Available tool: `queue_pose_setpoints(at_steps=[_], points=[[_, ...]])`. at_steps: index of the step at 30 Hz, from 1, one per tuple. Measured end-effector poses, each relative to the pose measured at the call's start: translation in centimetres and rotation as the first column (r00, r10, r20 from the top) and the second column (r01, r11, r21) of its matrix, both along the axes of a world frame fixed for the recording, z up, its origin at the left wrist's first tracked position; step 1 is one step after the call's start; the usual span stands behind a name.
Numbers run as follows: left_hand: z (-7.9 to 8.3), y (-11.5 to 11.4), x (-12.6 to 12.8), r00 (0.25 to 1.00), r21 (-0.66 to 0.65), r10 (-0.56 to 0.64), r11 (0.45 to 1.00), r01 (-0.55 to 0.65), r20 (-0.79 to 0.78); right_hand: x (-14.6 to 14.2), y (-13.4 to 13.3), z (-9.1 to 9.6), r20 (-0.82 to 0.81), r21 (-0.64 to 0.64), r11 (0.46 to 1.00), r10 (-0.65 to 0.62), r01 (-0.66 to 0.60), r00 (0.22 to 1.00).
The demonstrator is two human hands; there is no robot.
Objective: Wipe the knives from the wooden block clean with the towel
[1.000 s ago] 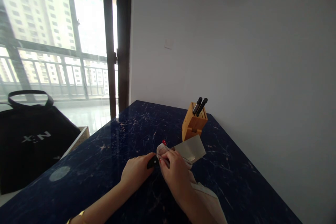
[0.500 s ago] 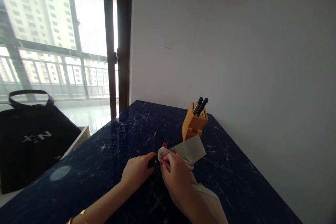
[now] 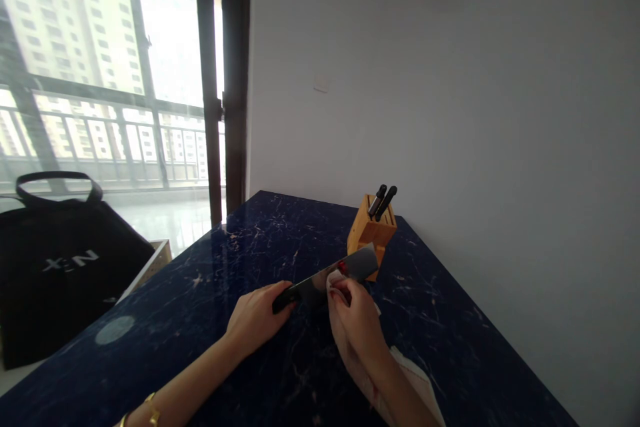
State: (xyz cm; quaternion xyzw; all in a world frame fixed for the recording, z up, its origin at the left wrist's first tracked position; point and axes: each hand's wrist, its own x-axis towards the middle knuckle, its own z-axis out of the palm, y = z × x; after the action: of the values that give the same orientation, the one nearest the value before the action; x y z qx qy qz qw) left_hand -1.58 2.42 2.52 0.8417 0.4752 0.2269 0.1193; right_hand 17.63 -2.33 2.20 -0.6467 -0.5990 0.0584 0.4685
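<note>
So the left grip (image 3: 257,320) is wrapped tight around the black handle (image 3: 284,298) of a cleaver (image 3: 315,285), fingers closed right up on it. The right grip (image 3: 360,310) is more of a pinch, thumb and fingers together on a bunched bit of pale cloth (image 3: 345,347) that sits against the blade.

Big stuff first: plain pale wall (image 3: 450,113) behind, then a dark blue marbled surface (image 3: 270,240) running back to it. There's a black bag (image 3: 60,273) with a loop handle off to the left. On the surface, a wooden knife block (image 3: 373,233) stands near the far right edge, two black knife handles (image 3: 386,201) poking out the top.

The cloth trails down under the right forearm. The cleaver is out in front of the person, blade angled up towards the block and overlapping it; can't tell if they actually touch. Smallest bits: a gold bracelet (image 3: 153,407) on the left wrist, and a red spot (image 3: 343,267) by the cloth, too tiny to make out.
</note>
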Motion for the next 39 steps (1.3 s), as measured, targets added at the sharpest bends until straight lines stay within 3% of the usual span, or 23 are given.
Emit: queue_pose_setpoints(at_steps=[5,9,17,22,28,33,37,39], points=[[0.2,0.4,-0.6,0.992,0.115,-0.111,0.986,0.118,-0.064,-0.4,-0.2,0.1,0.004,0.003,1.0,-0.013,0.013,1.0],[0.5,0.6,-0.9,0.985,0.132,-0.138,0.98,0.151,-0.103,-1.1,-0.6,0.5,0.022,0.058,0.998,0.022,-0.023,1.0],[1.0,1.2,-1.8,0.971,-0.029,-0.241,0.97,0.241,0.003,-1.2,-0.7,0.5,-0.055,0.132,0.99,0.05,-0.043,0.997],[0.0,2.0,-2.0,0.974,-0.209,-0.157,0.959,0.19,0.166,-1.1,-0.5,0.5,-0.105,0.148,0.986,0.087,-0.071,0.991],[0.2,2.4,-2.2,0.945,-0.515,-0.153,0.807,0.289,0.291,-1.0,-0.5,0.5,-0.094,0.146,0.986,0.093,-0.079,0.991],[0.5,2.4,-2.8,0.914,-0.634,-0.166,0.674,0.379,0.37,-1.1,-0.6,0.5,-0.074,0.144,0.985,0.107,-0.096,0.991],[-0.1,2.1,-2.7,0.877,-0.718,-0.116,0.528,0.453,0.467,-1.2,-0.6,0.5,-0.076,0.141,0.985,0.106,-0.095,0.991],[-0.6,2.1,-2.5,0.866,-0.734,-0.095,0.491,0.469,0.491,-1.1,-0.7,0.5,-0.082,0.146,0.985,0.099,-0.087,0.992]])
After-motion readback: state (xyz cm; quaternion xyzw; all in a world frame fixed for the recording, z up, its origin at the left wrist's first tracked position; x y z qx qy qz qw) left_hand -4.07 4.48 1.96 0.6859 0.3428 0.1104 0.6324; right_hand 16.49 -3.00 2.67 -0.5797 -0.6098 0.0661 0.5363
